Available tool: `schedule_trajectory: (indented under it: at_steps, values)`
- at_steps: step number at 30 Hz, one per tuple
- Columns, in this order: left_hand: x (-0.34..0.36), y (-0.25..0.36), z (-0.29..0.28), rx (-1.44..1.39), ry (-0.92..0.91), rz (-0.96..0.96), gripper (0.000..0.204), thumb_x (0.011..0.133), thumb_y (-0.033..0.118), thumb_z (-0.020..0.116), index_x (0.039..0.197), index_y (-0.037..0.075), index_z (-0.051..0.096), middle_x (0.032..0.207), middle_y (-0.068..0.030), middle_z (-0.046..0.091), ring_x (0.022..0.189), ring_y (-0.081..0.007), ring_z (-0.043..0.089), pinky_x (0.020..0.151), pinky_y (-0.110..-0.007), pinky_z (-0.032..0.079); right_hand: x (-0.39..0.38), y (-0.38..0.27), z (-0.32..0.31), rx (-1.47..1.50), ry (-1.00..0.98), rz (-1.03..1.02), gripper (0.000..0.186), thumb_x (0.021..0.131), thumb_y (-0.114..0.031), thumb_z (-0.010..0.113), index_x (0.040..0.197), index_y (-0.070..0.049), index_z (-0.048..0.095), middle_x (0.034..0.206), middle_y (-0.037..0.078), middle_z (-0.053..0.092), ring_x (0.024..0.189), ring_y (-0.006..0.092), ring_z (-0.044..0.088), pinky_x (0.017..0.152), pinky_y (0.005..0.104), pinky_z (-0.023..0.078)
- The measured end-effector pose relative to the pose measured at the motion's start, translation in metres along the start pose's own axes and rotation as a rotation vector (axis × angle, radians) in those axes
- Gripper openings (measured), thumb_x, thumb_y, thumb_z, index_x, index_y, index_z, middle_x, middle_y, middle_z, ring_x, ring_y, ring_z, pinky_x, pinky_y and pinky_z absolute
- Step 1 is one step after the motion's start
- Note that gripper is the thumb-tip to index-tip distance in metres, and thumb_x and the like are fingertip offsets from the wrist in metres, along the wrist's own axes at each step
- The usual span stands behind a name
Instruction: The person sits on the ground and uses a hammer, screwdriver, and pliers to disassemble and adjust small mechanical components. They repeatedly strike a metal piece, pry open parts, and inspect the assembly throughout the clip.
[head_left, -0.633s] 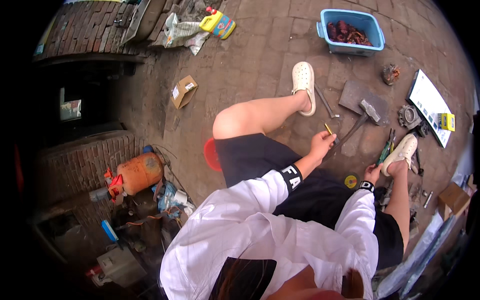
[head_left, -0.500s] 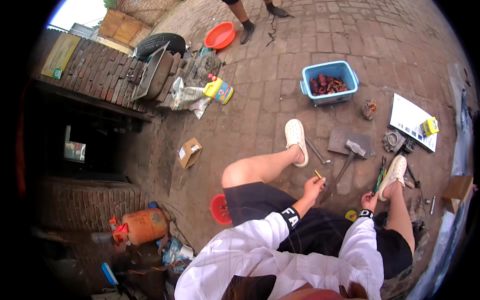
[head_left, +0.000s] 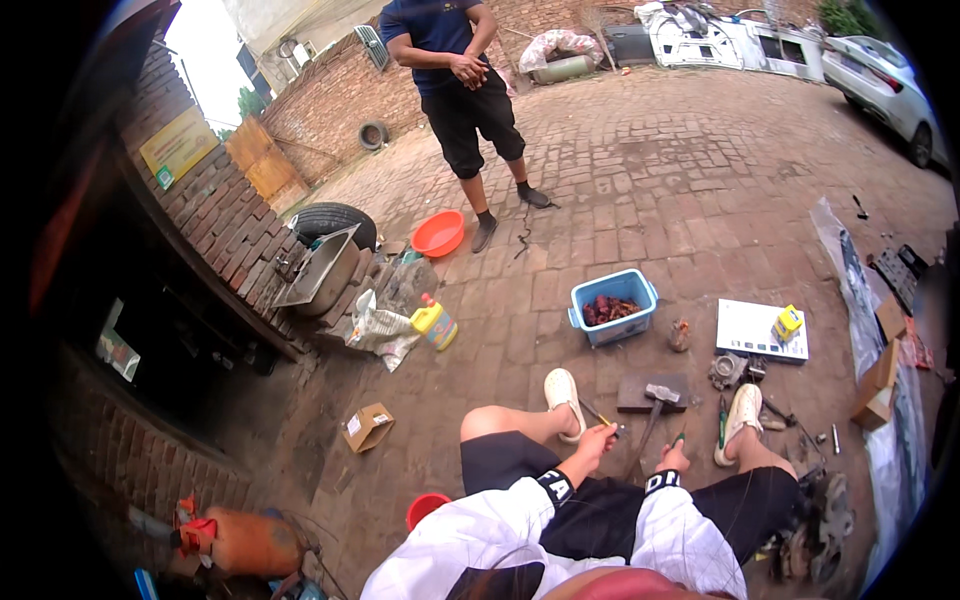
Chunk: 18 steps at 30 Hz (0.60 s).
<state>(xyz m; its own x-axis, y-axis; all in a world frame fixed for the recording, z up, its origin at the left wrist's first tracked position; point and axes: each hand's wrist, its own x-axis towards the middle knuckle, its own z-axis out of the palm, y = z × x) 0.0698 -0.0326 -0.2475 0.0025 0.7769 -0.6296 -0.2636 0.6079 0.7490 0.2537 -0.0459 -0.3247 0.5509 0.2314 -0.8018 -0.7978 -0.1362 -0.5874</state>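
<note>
My left hand (head_left: 598, 442) is closed on a thin yellow, brass-coloured piece (head_left: 605, 424), whose exact kind is too small to tell. Beside it, my right hand (head_left: 674, 456) grips a small green-handled tool (head_left: 681, 437); only its end shows above the fingers. Between and beyond my hands a hammer (head_left: 660, 394) rests with its head on a flat dark metal block (head_left: 634, 391). Another green-handled tool (head_left: 722, 412) lies against my right shoe (head_left: 740, 425). A thin metal rod is partly visible by my left shoe (head_left: 563, 395).
A blue bin (head_left: 613, 328) holds reddish-brown scrap. Right of it are a white board (head_left: 740, 325) with a yellow box (head_left: 788, 322) and grimy metal parts (head_left: 727, 371). Another person (head_left: 470, 110) stands beyond an orange basin (head_left: 438, 234). A red bowl (head_left: 425, 508) sits by my left thigh.
The view has tilted up, bringing the standing person and a car into sight. My right hand has drawn away from beside my right shoe with a green-handled tool, toward my left hand.
</note>
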Motion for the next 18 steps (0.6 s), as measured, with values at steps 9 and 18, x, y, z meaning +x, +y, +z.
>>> schedule_trajectory:
  at_steps: [9, 18]
  values:
    - [-0.007, 0.071, 0.036, -0.155, -0.216, 0.059, 0.014, 0.087, 0.026, 0.069, 0.087, 0.014, 0.062, 0.075, 0.0049, 0.061, 0.065, -0.0062, 0.058, 0.054, -0.021, 0.043, -0.094, -0.095, 0.063, 0.057, -0.425, -0.425, 0.035, 0.089, -0.024, 0.066, 0.082, -0.006, 0.037, 0.068, 0.007, 0.057, 0.055, 0.0126, 0.057, 0.047, 0.0234, 0.048]
    - [-0.042, 0.117, 0.055, -0.268, -0.523, 0.085, 0.012, 0.090, 0.024, 0.065, 0.095, 0.013, 0.063, 0.090, 0.0026, 0.064, 0.082, -0.0101, 0.059, 0.069, -0.025, 0.046, -0.193, -0.168, 0.056, -0.073, -0.666, -0.697, 0.023, 0.090, -0.018, 0.062, 0.085, -0.006, 0.043, 0.067, 0.004, 0.056, 0.050, 0.0078, 0.051, 0.042, 0.0202, 0.039]
